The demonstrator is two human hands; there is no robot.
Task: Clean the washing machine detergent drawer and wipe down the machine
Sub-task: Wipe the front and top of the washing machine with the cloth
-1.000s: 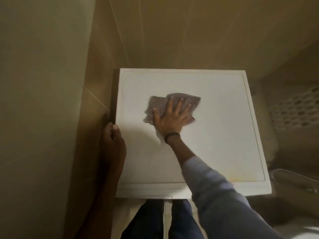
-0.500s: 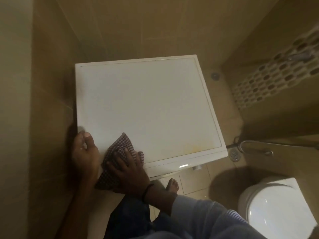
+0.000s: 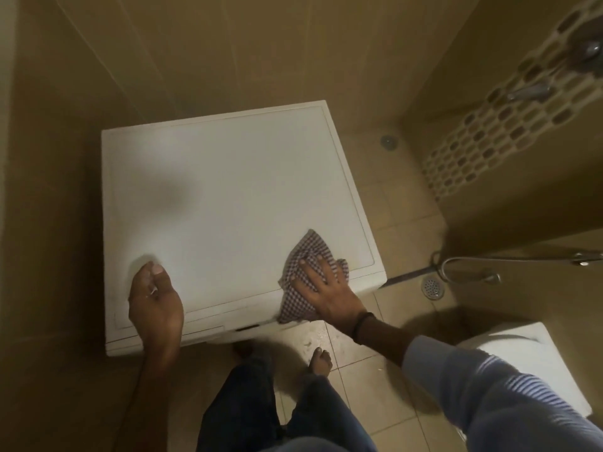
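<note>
I look down on the flat white top of the washing machine (image 3: 228, 190), which stands in a tiled corner. My right hand (image 3: 326, 285) presses a brown checked cloth (image 3: 306, 256) flat onto the top near its front right corner, fingers spread over it. My left hand (image 3: 155, 305) rests on the front left corner of the top, fingers curled loosely and thumb forward, with nothing in it. The detergent drawer is not in sight; only a thin strip of the front panel edge (image 3: 228, 331) shows below the top.
Tiled walls close in behind and to the left of the machine. A white toilet (image 3: 522, 363) stands at the right, with a hose and floor drain (image 3: 432, 287) between it and the machine. My legs and bare feet (image 3: 321, 360) are on the tiled floor in front.
My right hand has slid the cloth from the front left corner across to the front right corner. My left hand stays on the left front corner. The view has shifted.
</note>
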